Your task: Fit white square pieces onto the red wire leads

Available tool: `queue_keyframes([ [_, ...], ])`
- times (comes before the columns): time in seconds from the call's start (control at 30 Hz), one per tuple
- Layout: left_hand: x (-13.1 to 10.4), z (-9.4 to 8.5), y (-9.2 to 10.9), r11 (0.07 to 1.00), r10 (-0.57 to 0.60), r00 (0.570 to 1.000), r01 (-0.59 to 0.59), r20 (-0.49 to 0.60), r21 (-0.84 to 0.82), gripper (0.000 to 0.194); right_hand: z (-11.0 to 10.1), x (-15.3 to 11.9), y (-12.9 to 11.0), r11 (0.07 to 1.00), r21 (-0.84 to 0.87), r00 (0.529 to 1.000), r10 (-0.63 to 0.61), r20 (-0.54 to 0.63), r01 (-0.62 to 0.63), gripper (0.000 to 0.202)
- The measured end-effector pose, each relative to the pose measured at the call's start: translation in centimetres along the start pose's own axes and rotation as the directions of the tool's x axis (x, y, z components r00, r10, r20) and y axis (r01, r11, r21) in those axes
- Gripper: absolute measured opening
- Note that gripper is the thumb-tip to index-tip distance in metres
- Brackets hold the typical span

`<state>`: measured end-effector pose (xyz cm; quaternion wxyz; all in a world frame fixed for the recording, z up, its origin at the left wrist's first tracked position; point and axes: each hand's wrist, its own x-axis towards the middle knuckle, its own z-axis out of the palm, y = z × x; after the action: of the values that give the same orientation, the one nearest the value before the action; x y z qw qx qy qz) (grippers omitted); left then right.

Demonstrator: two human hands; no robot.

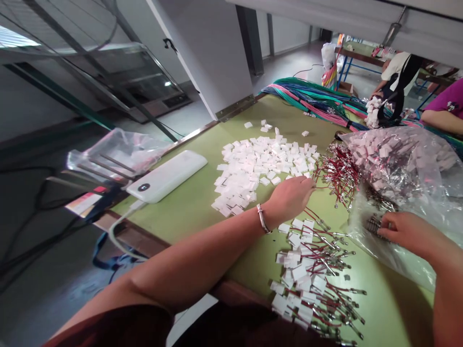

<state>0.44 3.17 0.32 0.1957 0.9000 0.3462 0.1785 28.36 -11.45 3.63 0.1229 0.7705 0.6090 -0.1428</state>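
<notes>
My left hand, with a bracelet at its wrist, reaches over the green table; its fingertips are pinched by a thin red wire beside the heap of short red wires. White connectors lie in a loose pile just beyond it. My right hand has its fingers curled at small dark metal pieces on the clear plastic; what its fingertips grip is too small to tell. Between my forearms, connectors joined to red wires with metal ends lie in rows near the front edge.
A white power bank with a cable lies on the left of the table. Clear bags of white connectors are at the right. Long green, blue and pink wire bundles run along the back. Other people sit at the upper right.
</notes>
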Motion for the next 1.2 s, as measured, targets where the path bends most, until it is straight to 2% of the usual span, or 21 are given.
queue_keyframes([
  [0.07,-0.3,0.1,0.0,0.990,0.045,0.993,-0.059,-0.107,-0.131,0.028,0.7,0.1,-0.5,0.999,-0.022,0.999,-0.039,0.014,0.040,0.013],
  [0.13,-0.5,0.3,-0.1,0.950,0.010,0.988,-0.058,-0.157,-0.306,0.023,1.3,0.6,-1.4,0.998,-0.040,0.999,-0.041,-0.016,0.040,0.013],
  [0.2,-0.5,0.5,-0.1,0.861,-0.090,0.993,0.041,-0.074,-0.506,0.016,1.7,1.3,-2.0,0.999,-0.023,0.995,-0.026,-0.091,0.024,0.013],
  [0.27,-0.5,0.6,-0.2,0.710,-0.169,0.981,0.185,0.090,-0.680,0.013,2.1,2.2,-2.1,0.999,0.034,0.981,0.013,-0.194,-0.006,0.014],
  [0.33,-0.5,0.6,-0.3,0.539,-0.185,0.960,0.278,0.210,-0.795,0.017,2.4,3.1,-1.9,0.990,0.138,0.967,0.056,-0.249,-0.022,0.015],
  [0.43,-0.4,0.7,-0.5,0.349,-0.172,0.953,0.296,0.250,-0.889,0.019,2.6,3.7,-1.2,0.974,0.225,0.959,0.088,-0.271,-0.026,0.013],
  [0.53,-0.4,0.7,-0.7,0.289,-0.171,0.959,0.267,0.225,-0.919,0.017,2.3,3.2,-0.9,0.984,0.168,0.943,0.005,-0.332,0.054,0.017],
  [0.6,-0.4,0.6,-0.7,0.305,-0.179,0.967,0.229,0.181,-0.924,0.017,2.1,2.6,-1.1,0.970,0.118,0.932,-0.163,-0.323,0.211,0.021],
  [0.67,-0.5,0.5,-0.7,0.311,-0.178,0.973,0.200,0.150,-0.929,0.018,1.8,2.2,-1.5,0.934,0.082,0.911,-0.316,-0.266,0.348,0.024],
  [0.73,-0.6,0.3,-0.7,0.306,-0.158,0.975,0.197,0.155,-0.931,0.019,1.8,2.1,-1.9,0.924,0.053,0.908,-0.359,-0.217,0.378,0.023],
  [0.8,-0.8,0.1,-0.5,0.350,-0.134,0.979,0.194,0.156,-0.916,0.020,1.9,2.2,-2.2,0.936,0.040,0.919,-0.334,-0.208,0.349,0.020],
  [0.83,-0.8,0.0,-0.4,0.408,-0.128,0.981,0.186,0.145,-0.894,0.020,2.0,2.4,-2.3,0.943,0.040,0.925,-0.315,-0.212,0.330,0.020],
  [0.93,-1.0,-0.2,-0.2,0.660,-0.127,0.989,0.146,0.082,-0.737,0.022,2.6,2.9,-2.6,0.965,0.025,0.937,-0.249,-0.246,0.263,0.023],
  [1.0,-1.0,-0.2,-0.1,0.783,-0.100,0.994,0.100,0.035,-0.614,0.024,2.9,3.2,-2.8,0.984,-0.032,0.942,-0.177,-0.286,0.176,0.024],
  [1.1,-1.0,0.1,-0.1,0.859,-0.030,0.999,0.014,-0.024,-0.512,0.026,3.2,3.4,-2.8,0.990,-0.137,0.931,-0.072,-0.359,0.024,0.024],
  [1.2,-0.9,0.3,-0.3,0.883,0.013,0.999,-0.030,-0.040,-0.467,0.026,3.2,3.4,-2.3,0.987,-0.150,0.928,-0.102,-0.358,0.050,0.022],
])
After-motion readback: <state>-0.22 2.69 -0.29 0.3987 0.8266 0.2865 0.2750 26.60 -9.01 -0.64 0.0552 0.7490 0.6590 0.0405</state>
